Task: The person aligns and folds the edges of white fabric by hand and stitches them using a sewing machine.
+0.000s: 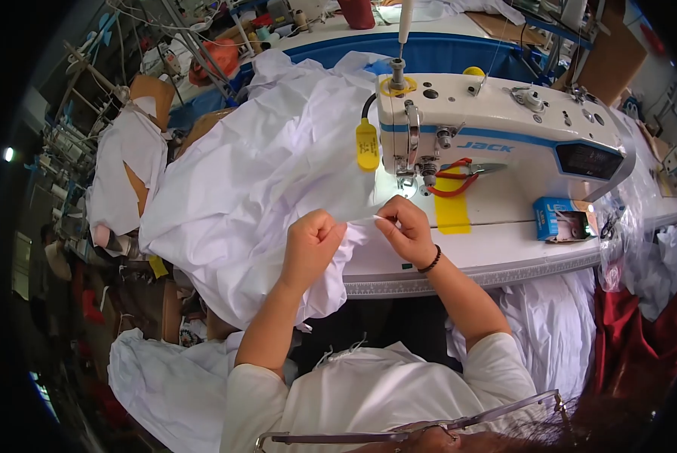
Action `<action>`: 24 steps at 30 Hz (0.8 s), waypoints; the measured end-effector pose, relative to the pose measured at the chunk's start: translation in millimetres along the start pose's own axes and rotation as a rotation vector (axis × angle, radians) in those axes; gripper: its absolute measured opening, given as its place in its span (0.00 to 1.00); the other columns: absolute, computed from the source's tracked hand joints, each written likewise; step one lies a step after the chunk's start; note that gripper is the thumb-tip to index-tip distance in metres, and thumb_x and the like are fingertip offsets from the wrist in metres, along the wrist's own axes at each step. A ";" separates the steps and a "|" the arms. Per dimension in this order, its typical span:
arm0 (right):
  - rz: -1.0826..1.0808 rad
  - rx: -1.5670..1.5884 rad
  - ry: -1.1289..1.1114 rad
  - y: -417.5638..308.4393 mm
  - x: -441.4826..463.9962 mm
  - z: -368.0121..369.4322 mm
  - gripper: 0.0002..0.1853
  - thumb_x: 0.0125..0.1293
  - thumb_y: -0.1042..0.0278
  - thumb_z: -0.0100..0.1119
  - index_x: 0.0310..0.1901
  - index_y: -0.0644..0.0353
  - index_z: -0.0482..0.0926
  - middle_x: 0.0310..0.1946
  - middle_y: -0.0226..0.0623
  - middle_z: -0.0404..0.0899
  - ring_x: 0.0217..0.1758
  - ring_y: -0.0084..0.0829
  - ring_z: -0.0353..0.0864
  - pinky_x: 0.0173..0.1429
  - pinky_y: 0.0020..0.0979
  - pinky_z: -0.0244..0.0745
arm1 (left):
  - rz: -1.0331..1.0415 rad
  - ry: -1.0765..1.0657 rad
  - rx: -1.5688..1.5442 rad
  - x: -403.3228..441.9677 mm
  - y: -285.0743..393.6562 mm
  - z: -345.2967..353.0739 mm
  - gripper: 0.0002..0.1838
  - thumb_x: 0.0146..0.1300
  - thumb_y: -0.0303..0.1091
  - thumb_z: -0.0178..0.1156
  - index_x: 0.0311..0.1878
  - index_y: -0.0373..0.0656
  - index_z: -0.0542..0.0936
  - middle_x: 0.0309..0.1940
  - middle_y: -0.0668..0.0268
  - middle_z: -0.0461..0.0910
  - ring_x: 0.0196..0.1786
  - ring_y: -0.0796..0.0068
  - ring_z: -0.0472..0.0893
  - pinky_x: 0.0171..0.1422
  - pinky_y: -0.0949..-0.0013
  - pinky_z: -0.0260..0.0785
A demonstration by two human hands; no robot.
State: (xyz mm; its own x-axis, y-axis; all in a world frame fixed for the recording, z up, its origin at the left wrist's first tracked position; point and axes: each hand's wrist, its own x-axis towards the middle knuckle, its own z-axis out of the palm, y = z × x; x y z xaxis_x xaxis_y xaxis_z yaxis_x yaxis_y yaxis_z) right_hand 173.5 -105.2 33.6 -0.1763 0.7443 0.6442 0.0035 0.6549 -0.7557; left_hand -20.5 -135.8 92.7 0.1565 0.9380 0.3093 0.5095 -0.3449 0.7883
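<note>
A large heap of white fabric spreads over the left of the sewing table and hangs past its front edge. My left hand is closed on a gathered part of it, thumb pressed against the fingers. My right hand, with a dark beaded bracelet at the wrist, pinches the fabric's edge a short way to the right. A short stretch of cloth runs between both hands. Just behind the right hand are the needle and presser foot of a white sewing machine, its light lit.
Red-handled scissors lie on the machine bed by a yellow patch. To the right sits a small blue box. A ruler strip lines the table's front edge. White cloth and red cloth hang at the lower right.
</note>
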 end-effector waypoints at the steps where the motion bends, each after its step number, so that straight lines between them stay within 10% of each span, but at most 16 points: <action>1: -0.026 -0.023 -0.022 -0.7 0.6 1.1 0.04 0.59 0.79 0.60 0.33 0.62 0.75 0.28 0.37 0.73 0.28 0.33 0.71 0.33 0.28 0.67 | -0.071 0.084 0.177 3.1 2.7 1.8 0.09 0.54 0.24 0.64 0.28 0.39 0.71 0.23 0.63 0.70 0.26 0.63 0.73 0.33 0.64 0.66; 6: -0.076 -0.103 0.030 -0.4 -0.8 3.3 0.07 0.56 0.82 0.61 0.35 0.61 0.75 0.29 0.37 0.75 0.30 0.36 0.73 0.34 0.30 0.68 | 0.330 0.308 0.157 1.9 10.9 38.2 0.08 0.56 0.25 0.62 0.40 0.40 0.77 0.33 0.63 0.79 0.43 0.58 0.78 0.54 0.58 0.68; 24: -0.227 -0.149 0.066 1.3 -0.5 5.5 0.14 0.49 0.85 0.63 0.34 0.59 0.72 0.29 0.38 0.72 0.33 0.40 0.73 0.36 0.34 0.69 | 0.390 0.191 0.060 5.7 -6.3 43.7 0.09 0.58 0.30 0.66 0.30 0.40 0.74 0.22 0.63 0.72 0.23 0.63 0.73 0.27 0.65 0.65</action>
State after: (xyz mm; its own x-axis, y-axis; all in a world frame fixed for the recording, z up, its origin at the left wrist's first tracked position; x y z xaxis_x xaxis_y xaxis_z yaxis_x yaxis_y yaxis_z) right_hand 168.2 -105.5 31.6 -0.1243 0.5804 0.8048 0.1170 0.8140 -0.5689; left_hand 14.2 -126.8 66.3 0.1908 0.7129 0.6748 0.4926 -0.6641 0.5624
